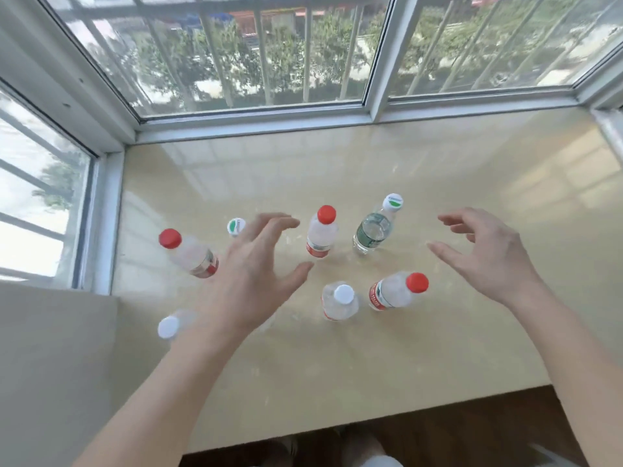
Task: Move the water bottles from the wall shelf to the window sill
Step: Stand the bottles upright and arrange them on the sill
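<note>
A: On the window sill (pixel 371 365), seven water bottles stand upright, as far as I can count. At the left is the left red-capped bottle (pixel 194 256). In the middle is the central red-capped bottle (pixel 322 235), and near it on the right the green-labelled bottle (pixel 373 230).

B: And nearer the front edge?

A: A white-capped bottle (pixel 339 303), with the front red-capped bottle (pixel 392 294) just beside it, the two apart. Two more are half hidden. A green-and-white cap (pixel 236 226) shows behind the left hand (pixel 253 267), and a white cap (pixel 168 326) peeks out by the left forearm.

B: Are the hands holding anything?

A: No. Both hover above the cluster with fingers spread and loosely bent, gripping nothing. The right hand (pixel 488 254) is to the right of the green-labelled bottle, clear of it. Whether the left hand touches the bottle beneath it, I cannot tell.

B: So how far along is the job?

A: Far along, I judge: seven bottles sit where they belong. The wall shelf is out of view, so I cannot say whether any wait there. If it is bare, nothing is left to do.

B: And around them?

A: The barred window (pixel 236 62) behind the sill, trees beyond it, and a dark wooden floor (pixel 472 433) below the front edge.
</note>
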Tool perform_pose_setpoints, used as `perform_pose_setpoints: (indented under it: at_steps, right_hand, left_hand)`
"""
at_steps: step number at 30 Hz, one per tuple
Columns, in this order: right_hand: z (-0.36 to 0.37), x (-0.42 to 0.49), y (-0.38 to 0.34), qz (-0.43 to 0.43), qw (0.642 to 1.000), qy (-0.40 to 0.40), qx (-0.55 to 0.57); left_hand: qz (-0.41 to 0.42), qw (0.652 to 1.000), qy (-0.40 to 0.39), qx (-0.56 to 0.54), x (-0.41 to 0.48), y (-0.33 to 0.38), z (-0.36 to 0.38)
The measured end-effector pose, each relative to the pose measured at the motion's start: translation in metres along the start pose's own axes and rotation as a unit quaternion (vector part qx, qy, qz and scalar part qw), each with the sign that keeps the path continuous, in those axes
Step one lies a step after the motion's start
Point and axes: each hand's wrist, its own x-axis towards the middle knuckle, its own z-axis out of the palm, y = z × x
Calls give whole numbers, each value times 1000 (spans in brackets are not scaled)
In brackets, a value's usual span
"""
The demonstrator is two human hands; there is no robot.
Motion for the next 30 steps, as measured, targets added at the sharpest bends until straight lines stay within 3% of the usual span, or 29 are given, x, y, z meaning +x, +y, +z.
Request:
perform_pose_setpoints:
  at_steps: [4,10,19,30]
  right_hand:
    - [24,44,34,11,995,-92,34]
    - [72,85,44,11,980,-149,129]
    - [111,110,52,-59,983,-114,130]
    - [120,111,53,-86,990,-68,90]
  left_hand:
    - [-113,993,-5,-36,34,6,51]
    - [-247,967,-29,-59,80,-20,107]
    - [-253,964,-44,-74,93,-38,136]
    - [-255,960,-44,-102,95,-41,143]
